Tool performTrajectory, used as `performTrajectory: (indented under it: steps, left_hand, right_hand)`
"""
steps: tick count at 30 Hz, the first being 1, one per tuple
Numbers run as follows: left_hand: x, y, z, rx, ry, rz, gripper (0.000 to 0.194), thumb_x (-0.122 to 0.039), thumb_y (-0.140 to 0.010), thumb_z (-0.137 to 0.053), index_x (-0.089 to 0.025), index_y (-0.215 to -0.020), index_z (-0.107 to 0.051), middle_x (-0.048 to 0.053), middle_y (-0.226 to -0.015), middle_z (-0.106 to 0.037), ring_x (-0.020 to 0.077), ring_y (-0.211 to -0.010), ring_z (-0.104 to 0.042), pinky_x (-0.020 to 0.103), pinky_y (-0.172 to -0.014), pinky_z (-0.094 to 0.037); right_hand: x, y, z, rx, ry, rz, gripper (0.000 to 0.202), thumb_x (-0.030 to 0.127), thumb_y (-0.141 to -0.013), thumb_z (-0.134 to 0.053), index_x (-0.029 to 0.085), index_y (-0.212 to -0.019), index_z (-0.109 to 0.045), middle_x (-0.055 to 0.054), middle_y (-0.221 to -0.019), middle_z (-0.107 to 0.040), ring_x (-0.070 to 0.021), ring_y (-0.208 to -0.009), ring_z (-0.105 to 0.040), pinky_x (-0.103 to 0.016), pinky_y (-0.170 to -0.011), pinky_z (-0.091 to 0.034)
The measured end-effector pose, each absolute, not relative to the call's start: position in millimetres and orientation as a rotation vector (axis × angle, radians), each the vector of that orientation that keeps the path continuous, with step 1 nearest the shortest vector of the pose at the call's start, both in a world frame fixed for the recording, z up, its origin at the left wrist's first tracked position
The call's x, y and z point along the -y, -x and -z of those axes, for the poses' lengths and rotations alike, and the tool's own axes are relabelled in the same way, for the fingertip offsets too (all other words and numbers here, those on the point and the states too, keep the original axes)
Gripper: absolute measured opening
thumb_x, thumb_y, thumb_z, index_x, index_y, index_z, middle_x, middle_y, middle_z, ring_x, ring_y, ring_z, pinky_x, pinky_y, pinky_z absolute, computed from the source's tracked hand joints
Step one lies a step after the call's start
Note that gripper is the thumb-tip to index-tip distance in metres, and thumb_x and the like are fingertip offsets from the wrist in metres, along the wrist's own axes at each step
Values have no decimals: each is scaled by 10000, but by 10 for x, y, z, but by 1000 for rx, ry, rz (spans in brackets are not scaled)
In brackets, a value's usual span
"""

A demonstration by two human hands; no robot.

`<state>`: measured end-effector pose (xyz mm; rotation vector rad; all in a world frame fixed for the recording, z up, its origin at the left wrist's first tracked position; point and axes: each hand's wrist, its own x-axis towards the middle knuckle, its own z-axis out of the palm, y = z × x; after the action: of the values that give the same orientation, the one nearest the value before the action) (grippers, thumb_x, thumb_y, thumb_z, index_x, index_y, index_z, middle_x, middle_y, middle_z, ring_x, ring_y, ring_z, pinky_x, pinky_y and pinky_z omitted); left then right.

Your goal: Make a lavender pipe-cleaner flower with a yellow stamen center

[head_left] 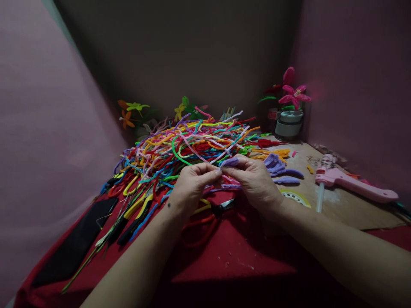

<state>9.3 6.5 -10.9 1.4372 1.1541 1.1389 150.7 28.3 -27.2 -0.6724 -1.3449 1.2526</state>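
Between both hands is a purple pipe-cleaner petal (230, 162), held above the table's middle. My left hand (195, 182) pinches its tip with thumb and forefinger. My right hand (253, 177) is closed on the petal's wider part, so some of it is hidden. Right of that hand, several more purple petals (287, 173) lie on a cardboard sheet (346, 209). Behind the hands spreads a big heap of pipe cleaners (192, 141) in many colours. Below them, scissors (224, 205) with red and yellow handles rest on the red cloth (231, 256).
At right lies a pink glue gun (356, 184) with a clear glue stick, near a yellow round dial (295, 197). Pliers (138, 218), green stems (96, 252) and a black phone-like slab (77, 239) are at left. A jar (289, 124) with pink flowers stands behind.
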Motion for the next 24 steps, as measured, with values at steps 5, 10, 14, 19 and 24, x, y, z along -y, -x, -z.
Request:
performTrajectory:
  steps: [5, 10, 14, 19, 24]
  left_hand:
    - [-15, -156, 197, -1621, -2484, -1342, 135, -213, -779, -521, -168, -696, -619, 14, -625, -622, 140, -618, -549, 384, -847, -395]
    - [38, -188, 215, -1624, -3261, -1067, 183, -139, -821, -438, -176, -812, -617, 45, -727, -643, 158, -685, -548, 462, -971, -263]
    - [22, -183, 176, -1571, -3031, -1269, 147, -183, -810, -492, -211, -773, -631, 33, -790, -666, 183, -807, -544, 460, -982, -246]
    - [-50, -88, 85, -1461, -1926, -1335, 209, -327, -786, -534, -167, -725, -654, 31, -712, -656, 160, -691, -567, 317, -714, -435]
    - [-75, -28, 42, -1165, -1441, -1068, 214, -352, -713, -623, -140, -706, -656, 17, -688, -648, 119, -615, -561, 242, -625, -421]
  right_hand:
    - [-277, -1478, 293, 1248, 724, -1300, 57, 204, -657, -612, 158, -625, -621, 33, -613, -570, -103, -606, -492, -246, -628, -387]
    - [-362, -1440, 411, 1102, 785, -1517, 107, 208, -588, -634, 153, -537, -558, 53, -497, -468, -79, -482, -372, -249, -515, -311]
    - [-418, -1436, 455, 1029, 783, -1589, 122, 164, -571, -601, 164, -490, -510, 59, -439, -405, -74, -444, -334, -250, -475, -279]
    - [-373, -1483, 333, 1129, 694, -1541, 84, 214, -609, -633, 146, -589, -587, 33, -540, -533, -81, -512, -442, -235, -528, -339]
    - [-322, -1510, 265, 1262, 674, -1469, 70, 201, -655, -597, 145, -614, -604, 27, -590, -565, -87, -568, -476, -243, -605, -382]
